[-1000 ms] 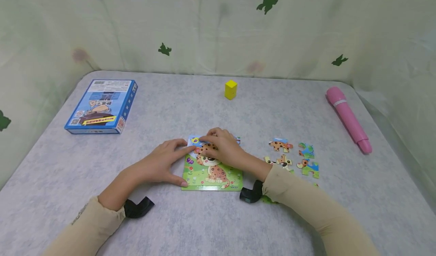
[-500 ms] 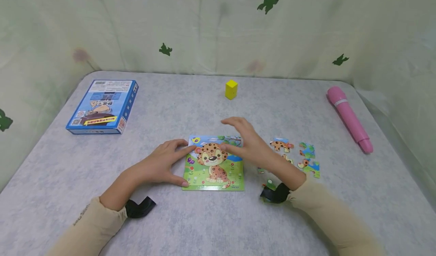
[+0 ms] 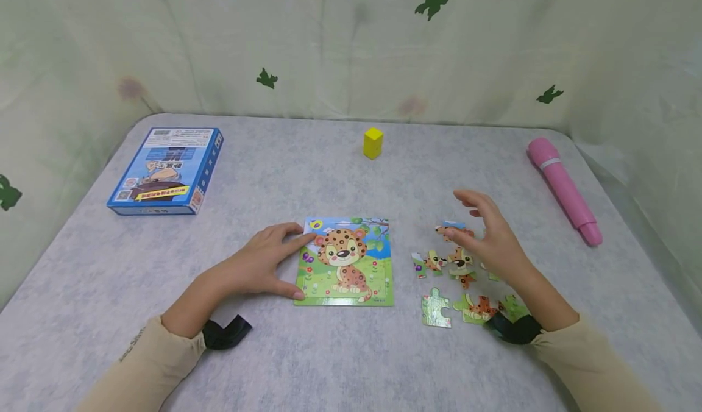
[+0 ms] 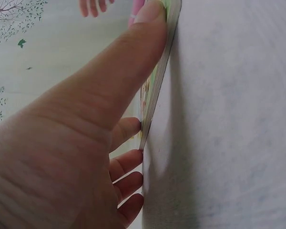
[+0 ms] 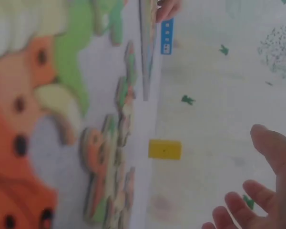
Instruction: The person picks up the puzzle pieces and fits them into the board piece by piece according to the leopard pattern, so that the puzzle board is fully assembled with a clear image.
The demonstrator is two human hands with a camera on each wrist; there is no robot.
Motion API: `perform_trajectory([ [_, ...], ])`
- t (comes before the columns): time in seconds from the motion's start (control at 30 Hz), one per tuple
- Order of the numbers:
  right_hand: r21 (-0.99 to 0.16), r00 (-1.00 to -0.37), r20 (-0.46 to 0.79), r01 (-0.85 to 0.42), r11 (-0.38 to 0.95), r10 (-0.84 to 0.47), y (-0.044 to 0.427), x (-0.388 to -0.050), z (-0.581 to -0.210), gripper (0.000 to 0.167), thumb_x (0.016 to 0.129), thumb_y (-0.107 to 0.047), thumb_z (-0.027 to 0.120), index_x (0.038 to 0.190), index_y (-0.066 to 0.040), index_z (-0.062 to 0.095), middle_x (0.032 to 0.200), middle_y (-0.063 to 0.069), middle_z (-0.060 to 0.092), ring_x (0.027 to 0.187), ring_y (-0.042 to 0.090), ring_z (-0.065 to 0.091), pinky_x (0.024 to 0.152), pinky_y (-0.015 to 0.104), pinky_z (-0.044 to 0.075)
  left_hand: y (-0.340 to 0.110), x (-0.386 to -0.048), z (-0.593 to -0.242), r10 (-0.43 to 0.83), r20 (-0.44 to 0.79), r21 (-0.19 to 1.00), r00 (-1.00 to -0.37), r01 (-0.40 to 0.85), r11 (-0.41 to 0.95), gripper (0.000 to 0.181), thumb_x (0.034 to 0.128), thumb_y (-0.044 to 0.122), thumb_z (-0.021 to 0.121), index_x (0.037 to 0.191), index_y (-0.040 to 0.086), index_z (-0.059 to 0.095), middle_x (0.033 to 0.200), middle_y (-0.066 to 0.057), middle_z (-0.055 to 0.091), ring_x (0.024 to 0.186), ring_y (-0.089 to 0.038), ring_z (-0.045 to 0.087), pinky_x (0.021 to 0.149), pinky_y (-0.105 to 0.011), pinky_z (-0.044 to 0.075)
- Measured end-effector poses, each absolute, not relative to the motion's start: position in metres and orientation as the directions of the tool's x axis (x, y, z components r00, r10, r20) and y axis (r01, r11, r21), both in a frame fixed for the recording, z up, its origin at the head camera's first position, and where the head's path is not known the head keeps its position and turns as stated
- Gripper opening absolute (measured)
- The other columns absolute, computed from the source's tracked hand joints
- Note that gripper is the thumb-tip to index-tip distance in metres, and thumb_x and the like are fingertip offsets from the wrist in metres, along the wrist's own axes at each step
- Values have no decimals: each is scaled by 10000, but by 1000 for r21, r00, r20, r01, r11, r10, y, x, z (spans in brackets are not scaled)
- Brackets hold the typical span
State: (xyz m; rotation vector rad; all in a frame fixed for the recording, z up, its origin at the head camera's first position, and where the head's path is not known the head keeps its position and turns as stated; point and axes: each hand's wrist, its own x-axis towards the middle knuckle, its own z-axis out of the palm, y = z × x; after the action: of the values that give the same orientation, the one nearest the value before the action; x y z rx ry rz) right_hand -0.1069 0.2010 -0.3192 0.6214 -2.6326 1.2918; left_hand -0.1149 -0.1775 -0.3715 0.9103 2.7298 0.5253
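A square jigsaw board (image 3: 344, 278) with a spotted leopard cub picture lies flat at the middle of the table. My left hand (image 3: 260, 262) rests at its left side, thumb on the lower left corner and index fingertip near the upper left; the left wrist view shows the thumb (image 4: 119, 62) lying over the board's edge. To the right, my right hand (image 3: 496, 241) hovers with fingers apart, holding nothing. Beneath and around it lie loose puzzle pieces, among them a green piece (image 3: 436, 311) and a spotted piece (image 3: 479, 308). Some pieces are partly hidden by the right hand and wrist.
At the back left lies a blue box (image 3: 164, 171). A small yellow block (image 3: 373, 143) stands near the far edge. On the right is a pink microphone-shaped object (image 3: 565, 191). A pale curtain (image 3: 329, 40) with green leaf shapes hangs behind the table.
My right hand has lifted off the board and moved right to above the loose pieces, uncovering the whole picture. The left hand has stayed at the board's left side.
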Motion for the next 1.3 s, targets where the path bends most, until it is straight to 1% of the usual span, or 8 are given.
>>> perform_trajectory([
  [0.17, -749, -916, 264, -391, 535, -301, 226, -121, -351, 599, 802, -18, 658, 1326, 6, 370, 1318, 165, 367, 1149, 350, 338, 872, 516, 285, -177, -115, -371, 613, -88, 397, -785, 537, 744, 986, 620, 684, 641, 1417, 212, 304, 1372, -89, 285, 1244, -284, 240, 986, -472, 217],
  [0.3, -764, -932, 208, -344, 546, -296, 238, -129, -369, 578, 830, -105, 648, 1329, -9, 373, 1315, 148, 369, 1146, 342, 346, 869, 518, 296, -178, -114, -371, 614, -82, 398, -785, 539, 742, 987, 619, 687, 639, 1415, 206, 310, 1368, -95, 289, 1241, -291, 243, 982, -479, 217],
  [0.53, -770, -964, 29, -189, 609, -263, 247, -132, -381, 594, 855, -282, 615, 1347, -74, 357, 1309, 147, 370, 1117, 335, 392, 862, 519, 347, -178, -115, -372, 618, -84, 395, -782, 543, 741, 990, 620, 693, 631, 1419, 214, 298, 1372, -94, 283, 1246, -289, 236, 985, -479, 209],
  [0.73, -728, -942, -20, -217, 651, -336, 257, -136, -383, 557, 872, -265, 593, 1332, -41, 370, 1292, 163, 402, 1154, 334, 398, 917, 511, 327, -178, -116, -373, 631, -59, 393, -774, 563, 727, 999, 610, 697, 633, 1415, 200, 311, 1367, -108, 293, 1246, -306, 239, 983, -492, 203],
  [0.87, -657, -923, 15, -299, 693, -384, 261, -138, -383, 464, 872, -204, 598, 1280, -30, 460, 1240, 144, 450, 1061, 280, 466, 849, 463, 392, -179, -116, -373, 628, -59, 398, -776, 558, 728, 995, 613, 696, 633, 1414, 201, 313, 1368, -109, 292, 1250, -309, 232, 985, -496, 198],
  [1.0, -577, -919, 68, -355, 736, -389, 260, -137, -383, 407, 859, -193, 620, 1219, -23, 537, 1178, 129, 489, 934, 228, 471, 743, 400, 401, -179, -116, -373, 626, -62, 405, -778, 553, 728, 1000, 610, 691, 639, 1416, 199, 310, 1373, -114, 287, 1255, -312, 223, 987, -500, 190],
  [1.17, -553, -914, 145, -392, 735, -378, 256, -134, -378, 385, 852, -190, 627, 1188, -15, 560, 1147, 136, 492, 918, 239, 486, 727, 423, 422, -179, -116, -373, 627, -65, 410, -776, 552, 726, 991, 618, 689, 635, 1418, 207, 304, 1370, -103, 285, 1251, -303, 224, 983, -494, 194],
  [1.3, -546, -892, 252, -451, 706, -375, 245, -129, -366, 370, 822, -113, 656, 1168, -12, 570, 1128, 130, 494, 952, 249, 492, 747, 461, 431, -179, -116, -373, 625, -78, 411, -777, 546, 730, 983, 627, 688, 631, 1421, 218, 292, 1371, -90, 276, 1249, -289, 224, 981, -481, 198],
])
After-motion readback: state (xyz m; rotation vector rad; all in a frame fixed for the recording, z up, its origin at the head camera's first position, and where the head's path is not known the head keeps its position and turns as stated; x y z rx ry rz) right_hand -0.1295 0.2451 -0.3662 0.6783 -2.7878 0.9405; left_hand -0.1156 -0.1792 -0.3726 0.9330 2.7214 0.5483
